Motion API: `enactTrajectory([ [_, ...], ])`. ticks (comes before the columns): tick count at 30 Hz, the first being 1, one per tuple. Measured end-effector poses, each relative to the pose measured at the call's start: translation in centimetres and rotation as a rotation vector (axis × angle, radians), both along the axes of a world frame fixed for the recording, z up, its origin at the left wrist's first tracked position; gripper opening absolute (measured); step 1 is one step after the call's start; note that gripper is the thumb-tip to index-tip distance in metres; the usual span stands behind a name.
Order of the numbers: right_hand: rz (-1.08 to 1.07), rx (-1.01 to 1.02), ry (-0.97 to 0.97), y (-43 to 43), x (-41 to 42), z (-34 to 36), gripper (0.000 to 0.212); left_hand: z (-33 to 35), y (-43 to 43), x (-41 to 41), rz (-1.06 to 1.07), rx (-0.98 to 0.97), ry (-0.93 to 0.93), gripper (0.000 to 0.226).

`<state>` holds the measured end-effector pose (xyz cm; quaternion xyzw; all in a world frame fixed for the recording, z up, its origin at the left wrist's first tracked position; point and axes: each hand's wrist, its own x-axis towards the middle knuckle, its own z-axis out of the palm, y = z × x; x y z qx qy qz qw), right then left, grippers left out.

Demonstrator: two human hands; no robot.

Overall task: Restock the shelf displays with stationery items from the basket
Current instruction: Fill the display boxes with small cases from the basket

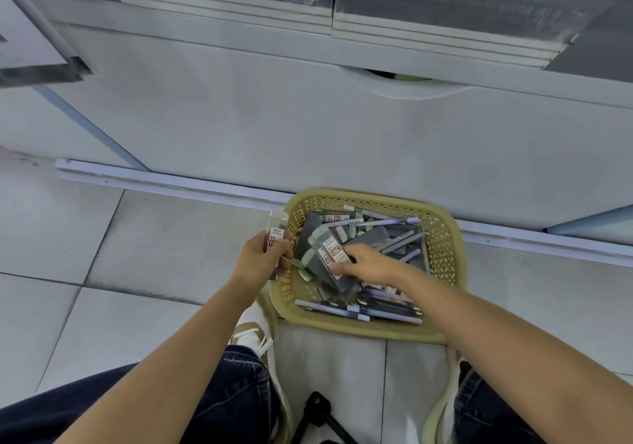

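Observation:
A yellow lattice basket (442,238) sits on the floor tiles against the shelf unit's white base. It holds several pens, grey packs and clear lead cases. My left hand (260,260) grips a clear lead case (275,229) with a red-and-white label, just left of the basket's rim. My right hand (370,263) reaches into the basket and pinches another labelled lead case (330,250), lifted at a tilt above the pile. Purple and blue pens (359,311) lie along the basket's near side.
The white cabinet front (308,118) with a recessed handle (397,79) rises behind the basket, with grey shelf edges above. My knees and shoes flank the basket's near side. A black tripod leg (318,409) stands on the tiles between my feet.

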<state>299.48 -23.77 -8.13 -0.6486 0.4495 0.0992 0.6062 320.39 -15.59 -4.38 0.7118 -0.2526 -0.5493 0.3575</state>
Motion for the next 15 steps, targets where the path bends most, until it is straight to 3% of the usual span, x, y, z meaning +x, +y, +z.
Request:
enactTrajectory([
  [2, -0.146, 0.079, -0.081, -0.2, -0.4, 1.2, 0.011, 0.5, -0.3, -0.8, 0.026, 0.000, 0.020, 0.009],
  [5, -0.267, 0.132, -0.194, 0.0, -0.1, 2.6, 0.016, 1.6, -0.7, -2.9, 0.030, -0.022, 0.115, 0.022],
  [11, -0.374, 0.002, -0.343, 0.7, 0.8, 6.4, 0.012, 4.6, -1.4, -5.5, 0.209, -0.074, 0.271, 0.028],
  [15, -0.332, -0.103, -0.400, 0.5, 1.4, 10.0, 0.024, 8.1, -1.7, -5.5, 0.186, -0.079, 0.415, 0.027],
])
